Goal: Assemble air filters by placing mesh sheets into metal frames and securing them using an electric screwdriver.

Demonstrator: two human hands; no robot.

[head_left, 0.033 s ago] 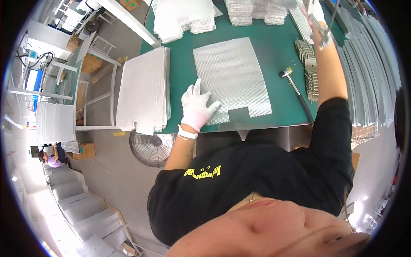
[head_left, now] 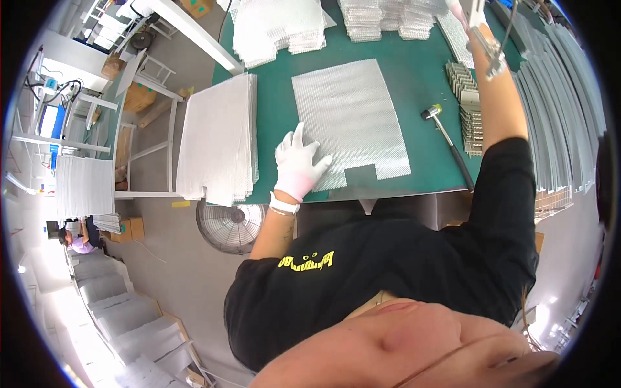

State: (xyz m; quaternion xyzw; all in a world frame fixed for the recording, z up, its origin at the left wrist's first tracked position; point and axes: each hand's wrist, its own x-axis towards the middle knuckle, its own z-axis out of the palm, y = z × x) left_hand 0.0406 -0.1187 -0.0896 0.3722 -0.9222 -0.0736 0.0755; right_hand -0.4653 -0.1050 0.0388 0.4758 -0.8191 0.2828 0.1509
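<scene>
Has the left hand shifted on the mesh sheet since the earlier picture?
No: the left hand lies on the mesh sheet near its notched corner, as before.

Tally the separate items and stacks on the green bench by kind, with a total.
Single mesh sheet lying flat under the left hand: 1
Mallet: 1
Mesh sheet stacks (front left, back left, back centre): 3
Row of metal brackets: 1
Total: 6

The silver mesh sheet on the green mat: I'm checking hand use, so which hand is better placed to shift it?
Left, probably. The gloved left hand already lies flat on the silver mesh sheet at its near left edge; the right hand is stretched far across the table.
</scene>
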